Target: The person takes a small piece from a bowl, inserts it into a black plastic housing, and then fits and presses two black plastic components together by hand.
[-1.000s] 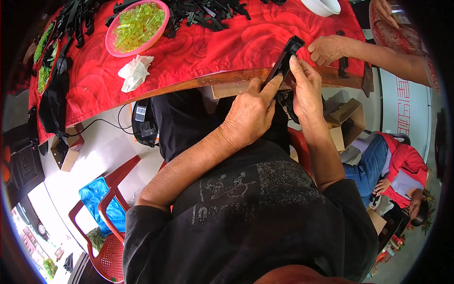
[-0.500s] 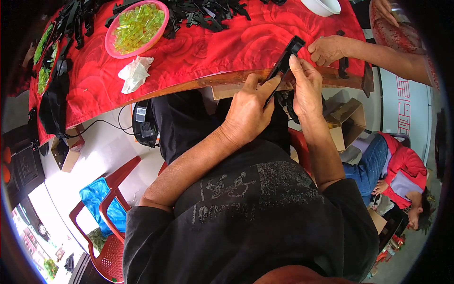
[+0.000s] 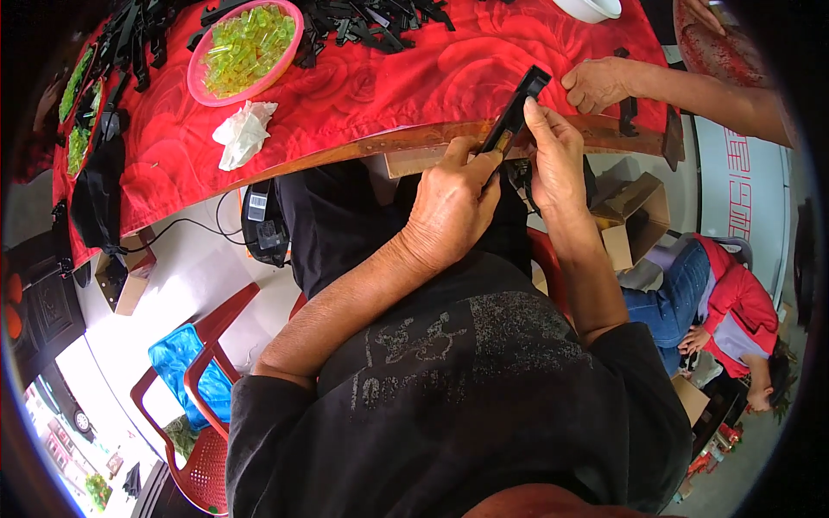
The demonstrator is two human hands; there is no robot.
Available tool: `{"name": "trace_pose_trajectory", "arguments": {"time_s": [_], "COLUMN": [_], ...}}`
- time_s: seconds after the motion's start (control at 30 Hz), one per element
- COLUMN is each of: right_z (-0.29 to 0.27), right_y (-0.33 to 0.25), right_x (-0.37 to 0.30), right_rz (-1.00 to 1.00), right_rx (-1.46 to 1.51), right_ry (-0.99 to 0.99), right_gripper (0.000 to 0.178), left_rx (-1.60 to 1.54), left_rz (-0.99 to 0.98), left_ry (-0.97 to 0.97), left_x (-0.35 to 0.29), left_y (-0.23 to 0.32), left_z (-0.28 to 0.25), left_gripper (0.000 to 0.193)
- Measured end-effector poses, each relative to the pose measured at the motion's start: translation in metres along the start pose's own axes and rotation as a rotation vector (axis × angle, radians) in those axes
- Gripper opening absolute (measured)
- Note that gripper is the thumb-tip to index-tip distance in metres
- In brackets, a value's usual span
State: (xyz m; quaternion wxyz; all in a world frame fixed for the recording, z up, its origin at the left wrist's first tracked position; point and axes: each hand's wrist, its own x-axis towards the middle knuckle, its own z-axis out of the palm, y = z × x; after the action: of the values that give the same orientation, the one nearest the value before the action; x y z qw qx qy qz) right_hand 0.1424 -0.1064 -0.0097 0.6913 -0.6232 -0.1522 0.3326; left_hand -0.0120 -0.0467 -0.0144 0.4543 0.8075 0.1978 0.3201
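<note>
Just past the table's near edge, a long black plastic spirit level body (image 3: 511, 105) is held on a slant, its far end up to the right. My left hand (image 3: 453, 203) is wrapped round its lower end. A small yellowish patch shows in the body beside those fingers. My right hand (image 3: 560, 160) has its thumb against the upper part of the body; its fingers are bent behind the thumb, partly hidden. Farther off on the table, a pink bowl (image 3: 195, 79) holds many small clear yellow-green vials (image 3: 248, 52).
Red flowered cloth (image 3: 380, 104) covers the table, with crumpled tissue (image 3: 244, 135) and piled black plastic parts (image 3: 371, 26) on it. Another person's hand (image 3: 596, 85) rests at the right edge near a black part (image 3: 628, 112). A white bowl (image 3: 590, 9) stands behind. Below are cardboard boxes (image 3: 636, 216) and a red chair (image 3: 203, 466).
The level body has turned slightly between my hands, showing more of its recessed face and the yellowish patch. My right hand has shifted a little toward my left; the other person's hand barely moved.
</note>
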Motion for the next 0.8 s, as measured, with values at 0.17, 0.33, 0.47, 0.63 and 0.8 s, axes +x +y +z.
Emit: {"name": "trace_pose_trajectory", "arguments": {"time_s": [0.17,0.33,0.47,0.63,0.8], "right_z": [-0.005,-0.01,-0.009,-0.007,-0.001], "right_y": [0.004,0.004,0.002,0.006,-0.002], "right_x": [0.0,0.0,0.0,0.0,0.002], "right_rz": [-0.014,-0.017,0.029,0.023,0.0], "right_rx": [-0.021,-0.021,0.0,-0.003,0.014], "right_ry": [0.018,0.023,0.019,0.044,0.0], "right_gripper": [0.025,0.026,0.026,0.026,0.026], "left_rx": [-0.003,0.013,0.015,-0.028,-0.009], "left_rz": [-0.009,-0.018,-0.088,-0.097,-0.087], "left_ry": [-0.032,-0.076,-0.141,-0.14,-0.139], "left_x": [0.0,0.007,0.012,0.01,0.012], "left_y": [-0.002,0.003,0.007,0.001,0.003], "left_z": [0.002,0.002,0.001,0.002,-0.003], "left_gripper": [0.028,0.037,0.043,0.045,0.044]}}
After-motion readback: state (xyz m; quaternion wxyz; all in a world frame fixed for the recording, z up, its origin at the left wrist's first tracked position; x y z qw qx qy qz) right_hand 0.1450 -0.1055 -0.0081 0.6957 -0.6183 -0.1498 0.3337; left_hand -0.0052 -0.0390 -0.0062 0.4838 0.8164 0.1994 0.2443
